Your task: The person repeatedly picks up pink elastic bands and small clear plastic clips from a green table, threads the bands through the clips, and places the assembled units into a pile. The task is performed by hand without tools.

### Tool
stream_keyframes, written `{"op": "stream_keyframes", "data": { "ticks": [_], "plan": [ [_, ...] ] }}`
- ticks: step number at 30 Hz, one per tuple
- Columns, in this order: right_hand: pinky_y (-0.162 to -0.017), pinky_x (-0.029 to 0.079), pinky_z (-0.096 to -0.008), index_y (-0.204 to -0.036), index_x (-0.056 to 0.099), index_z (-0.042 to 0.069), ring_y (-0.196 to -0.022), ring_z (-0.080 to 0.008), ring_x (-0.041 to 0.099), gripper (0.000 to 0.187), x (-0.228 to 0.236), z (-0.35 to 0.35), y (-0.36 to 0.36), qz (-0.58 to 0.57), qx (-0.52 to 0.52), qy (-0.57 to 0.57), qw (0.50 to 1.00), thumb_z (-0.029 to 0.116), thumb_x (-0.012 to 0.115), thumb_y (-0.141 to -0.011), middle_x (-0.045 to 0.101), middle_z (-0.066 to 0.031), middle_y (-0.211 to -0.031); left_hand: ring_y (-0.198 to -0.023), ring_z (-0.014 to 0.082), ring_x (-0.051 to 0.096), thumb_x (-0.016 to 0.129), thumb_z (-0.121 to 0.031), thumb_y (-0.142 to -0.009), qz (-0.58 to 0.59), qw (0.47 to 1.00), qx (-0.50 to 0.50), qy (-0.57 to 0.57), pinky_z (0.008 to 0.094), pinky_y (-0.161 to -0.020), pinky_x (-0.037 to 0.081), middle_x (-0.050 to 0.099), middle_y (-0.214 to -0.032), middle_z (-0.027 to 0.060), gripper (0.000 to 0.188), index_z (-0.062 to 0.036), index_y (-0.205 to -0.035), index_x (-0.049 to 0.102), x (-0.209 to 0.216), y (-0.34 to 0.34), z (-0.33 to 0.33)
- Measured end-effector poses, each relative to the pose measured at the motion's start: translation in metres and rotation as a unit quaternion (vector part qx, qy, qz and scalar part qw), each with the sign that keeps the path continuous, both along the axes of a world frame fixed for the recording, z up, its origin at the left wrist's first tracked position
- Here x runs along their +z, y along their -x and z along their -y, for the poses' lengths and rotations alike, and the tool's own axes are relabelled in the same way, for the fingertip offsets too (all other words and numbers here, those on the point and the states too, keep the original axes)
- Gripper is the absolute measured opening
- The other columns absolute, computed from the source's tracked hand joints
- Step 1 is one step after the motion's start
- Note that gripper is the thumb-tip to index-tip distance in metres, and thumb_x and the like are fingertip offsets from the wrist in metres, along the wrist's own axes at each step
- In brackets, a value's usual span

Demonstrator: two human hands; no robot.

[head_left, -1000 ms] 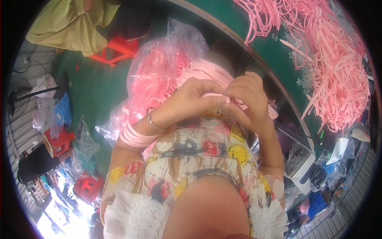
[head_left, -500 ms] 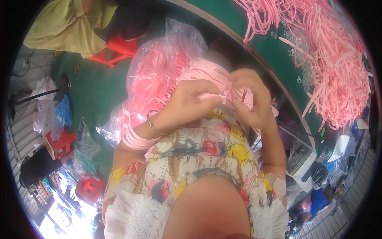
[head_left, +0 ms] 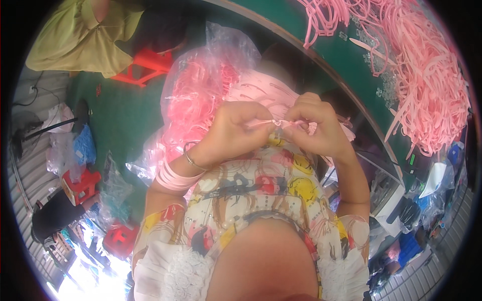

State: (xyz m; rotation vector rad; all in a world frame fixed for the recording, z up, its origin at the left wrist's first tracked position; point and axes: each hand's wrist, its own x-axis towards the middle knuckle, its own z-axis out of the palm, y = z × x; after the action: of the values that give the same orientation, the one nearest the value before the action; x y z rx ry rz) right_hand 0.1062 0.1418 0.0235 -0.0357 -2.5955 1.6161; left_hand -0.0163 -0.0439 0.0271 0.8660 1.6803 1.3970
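Close in front of my body, my left hand (head_left: 240,129) pinches one end of a thin pink strap (head_left: 261,123). My right hand (head_left: 315,125) is closed on the strap's other side, with its thumb and fingertips pressed together. Between the two pinches sits a small pale loop or fitting (head_left: 276,123), too small to make out clearly. Flat pink straps (head_left: 258,86) with slits lie just beyond my hands, across my lap. Several pink bands (head_left: 175,179) circle my left forearm, below a thin bracelet (head_left: 189,154).
A clear bag of pink straps (head_left: 188,103) stands beyond my left arm. The green table (head_left: 329,60) on the right carries a large heap of pink straps (head_left: 427,85) and small clear fittings (head_left: 389,88). A person in a yellow-green garment (head_left: 83,42) is near a red stool (head_left: 150,65).
My right hand has turned and lowered slightly, now pinching closer to the strap. The small fitting has shifted a little left, and the strap is drawn straighter between my hands.
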Motion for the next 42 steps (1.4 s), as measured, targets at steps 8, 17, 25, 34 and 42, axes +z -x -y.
{"op": "stream_keyframes", "data": {
  "ticks": [8,17,25,34,42],
  "plan": [
    [-0.083,0.039,-0.0362,-0.082,0.062,0.009,-0.083,-0.0240,0.057,0.016,0.009,0.018,0.008,-0.165,-0.094,-0.123,0.974,0.007,0.068,-0.066,0.061,-0.0045,-0.083,-0.076,0.0057,0.059,0.067,-0.007,-0.080,0.144,0.988,0.020,0.048,0.0221,-0.066,0.049,0.066,-0.082,0.0027,0.013,0.0009,-0.090,0.069,0.008,0.003,-0.001],
    [-0.080,0.042,-0.0357,-0.078,0.057,0.006,-0.081,-0.0255,0.058,0.017,0.003,0.009,0.011,-0.140,-0.017,0.014,0.990,-0.001,0.064,-0.064,0.060,-0.0061,-0.082,-0.080,0.0070,0.059,0.067,-0.008,-0.081,0.158,0.986,-0.007,0.042,0.0225,-0.070,0.048,0.066,-0.083,0.0026,0.011,0.0002,-0.089,0.068,0.002,0.005,-0.001],
    [-0.080,0.042,-0.0358,-0.084,0.061,0.005,-0.080,-0.0263,0.057,0.022,-0.005,0.007,0.011,-0.090,0.000,0.083,0.993,0.005,0.070,-0.064,0.060,-0.0064,-0.081,-0.081,0.0081,0.059,0.066,-0.011,-0.083,0.190,0.979,-0.016,0.069,0.0241,-0.071,0.048,0.065,-0.086,0.0036,0.013,0.0002,-0.090,0.068,0.004,0.008,0.000],
    [-0.077,0.043,-0.0368,-0.092,0.067,0.007,-0.078,-0.0278,0.057,0.028,-0.007,0.012,0.012,-0.184,0.001,-0.048,0.982,0.016,0.077,-0.068,0.063,-0.0081,-0.085,-0.065,0.0020,0.050,0.060,-0.010,-0.088,0.271,0.961,-0.011,0.045,0.0175,-0.058,0.038,0.060,-0.073,-0.0021,0.012,-0.0014,-0.095,0.066,0.012,0.001,-0.006],
    [-0.073,0.045,-0.0358,-0.089,0.066,0.004,-0.075,-0.0275,0.059,0.028,-0.009,0.014,0.011,-0.202,-0.034,-0.008,0.979,0.015,0.078,-0.067,0.065,-0.0091,-0.083,-0.081,0.0065,0.057,0.060,-0.015,-0.091,0.313,0.948,-0.045,0.045,0.0213,-0.071,0.046,0.063,-0.087,0.0023,0.015,-0.0012,-0.094,0.064,0.014,0.009,0.001]
  ]
}}
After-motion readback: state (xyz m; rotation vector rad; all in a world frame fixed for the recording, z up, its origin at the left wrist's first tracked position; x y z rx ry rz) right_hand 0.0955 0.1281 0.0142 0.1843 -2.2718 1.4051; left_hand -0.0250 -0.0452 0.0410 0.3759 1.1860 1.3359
